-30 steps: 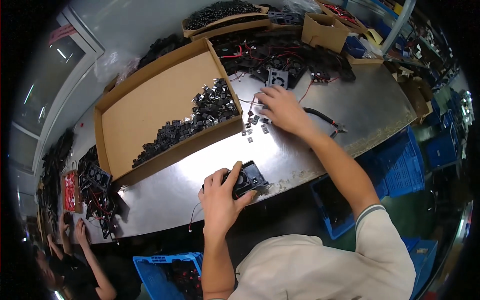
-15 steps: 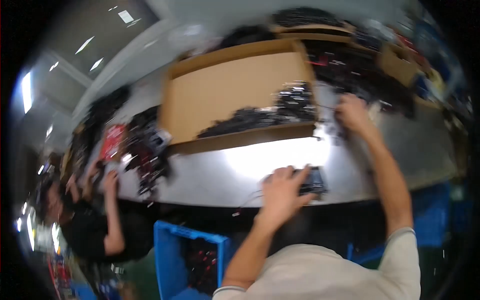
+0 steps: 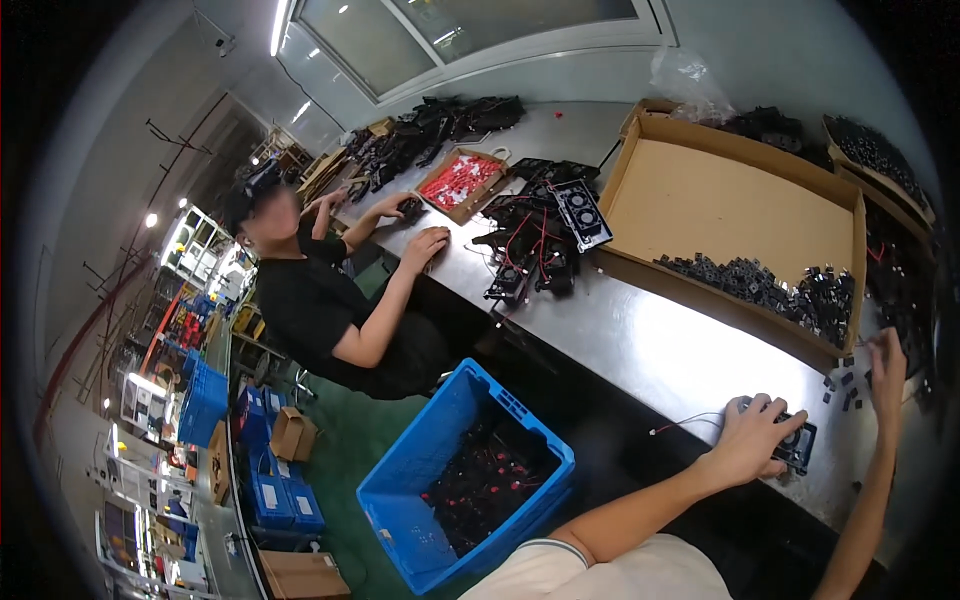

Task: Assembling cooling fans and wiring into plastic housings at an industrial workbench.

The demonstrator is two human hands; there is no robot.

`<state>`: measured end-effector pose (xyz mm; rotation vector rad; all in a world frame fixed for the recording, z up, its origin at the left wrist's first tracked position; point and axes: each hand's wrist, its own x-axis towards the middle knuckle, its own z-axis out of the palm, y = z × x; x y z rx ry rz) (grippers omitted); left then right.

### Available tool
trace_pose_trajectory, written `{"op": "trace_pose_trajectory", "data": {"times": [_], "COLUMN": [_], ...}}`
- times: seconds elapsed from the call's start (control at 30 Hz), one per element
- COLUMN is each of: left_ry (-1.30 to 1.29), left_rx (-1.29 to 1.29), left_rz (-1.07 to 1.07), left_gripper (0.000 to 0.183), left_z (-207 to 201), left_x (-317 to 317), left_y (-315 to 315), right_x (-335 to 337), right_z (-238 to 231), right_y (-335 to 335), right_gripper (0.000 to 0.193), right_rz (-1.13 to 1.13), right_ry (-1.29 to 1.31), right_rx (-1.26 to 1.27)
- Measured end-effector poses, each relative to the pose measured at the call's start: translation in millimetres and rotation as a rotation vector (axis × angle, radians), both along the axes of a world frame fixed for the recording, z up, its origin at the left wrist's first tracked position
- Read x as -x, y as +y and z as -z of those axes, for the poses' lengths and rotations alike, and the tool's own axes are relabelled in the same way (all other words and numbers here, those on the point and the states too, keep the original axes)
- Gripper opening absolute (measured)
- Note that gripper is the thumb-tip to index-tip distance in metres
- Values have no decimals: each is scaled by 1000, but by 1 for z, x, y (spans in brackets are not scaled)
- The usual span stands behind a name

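My left hand (image 3: 752, 440) is closed round a black rectangular unit (image 3: 797, 450) with round openings, at the front edge of the metal table. A thin dark wire (image 3: 688, 424) trails leftward from it, ending in a small plug. Farther right, my right hand (image 3: 886, 372) has its fingers drawn together beside the corner of a large cardboard tray (image 3: 735, 195); what they hold, if anything, I cannot make out. Loose small black blocks (image 3: 850, 388) lie just left of that hand. Many similar blocks (image 3: 745, 280) are heaped along the near side of the tray.
Black units with red wires (image 3: 530, 235) are piled left of the tray, one showing two round openings (image 3: 580, 212). A blue crate (image 3: 385, 500) holding dark parts stands below. At left a co-worker (image 3: 330, 290) works beside a box of red pieces (image 3: 462, 183).
The view has swung left, so the table and tray appear farther right, and the co-worker and blue crate show more fully. My left hand stays on the black unit.
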<state>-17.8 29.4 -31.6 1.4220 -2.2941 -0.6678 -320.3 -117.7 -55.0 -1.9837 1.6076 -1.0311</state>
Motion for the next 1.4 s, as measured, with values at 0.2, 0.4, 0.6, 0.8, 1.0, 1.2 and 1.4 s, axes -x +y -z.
{"op": "trace_pose_trajectory", "data": {"times": [0.2, 0.4, 0.6, 0.8, 1.0, 1.2, 1.4], "left_ry": [41, -21, -100, -111, -71, -79, -103], "left_rx": [96, 50, 24, 16, 29, 12, 29], "left_rz": [49, 103, 85, 83, 75, 74, 91], "left_gripper": [74, 73, 75, 76, 76, 75, 75], "left_z": [14, -5, -17, -17, -12, -13, -19], "left_x": [8, -15, -10, -3, -4, -3, -3], "left_y": [1, -14, -7, -4, -3, -6, -5], "right_x": [-113, -107, -87, -91, -83, -73, -91], "right_z": [-41, -32, -26, -21, -22, -19, -49], "right_y": [102, 98, 147, 176, 174, 166, 173], "right_gripper": [6, 12, 21, 17, 15, 21, 18], "right_rz": [-253, -80, -9, -83, 35, 64, -198], "right_ry": [-311, -509, -833, -445, -395, 71, -79], "right_rx": [-258, -202, -424, -298, -234, -35, -130]}}
